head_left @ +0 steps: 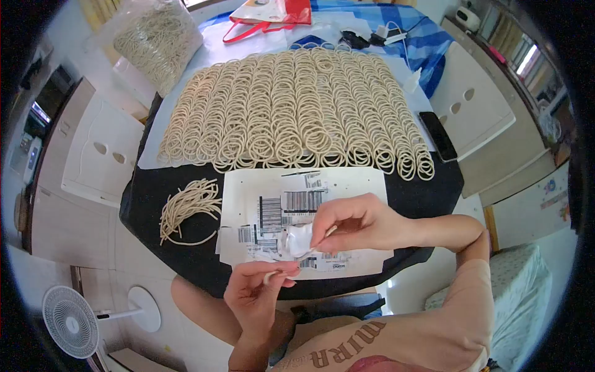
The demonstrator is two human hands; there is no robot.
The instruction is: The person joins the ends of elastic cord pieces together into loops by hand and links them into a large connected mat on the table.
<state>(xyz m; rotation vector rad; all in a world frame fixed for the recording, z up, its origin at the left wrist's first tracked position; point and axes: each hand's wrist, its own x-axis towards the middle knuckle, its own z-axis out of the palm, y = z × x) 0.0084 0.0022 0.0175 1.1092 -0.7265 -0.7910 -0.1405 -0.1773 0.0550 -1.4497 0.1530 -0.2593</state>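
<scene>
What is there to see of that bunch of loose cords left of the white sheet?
The bunch of cords is cream-coloured, its many thin strands looking rubbery. They lie in a loose, curving tangle on the black cloth, some ends free, one strand bowing along the near edge. Whether it touches the white sheet is unclear.

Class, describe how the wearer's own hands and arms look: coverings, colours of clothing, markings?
The left hand and right hand are bare, with no gloves or wristbands visible. The right arm emerges from a short beige sleeve, part of a shirt with dark brown lettering. No left sleeve shows.
</scene>
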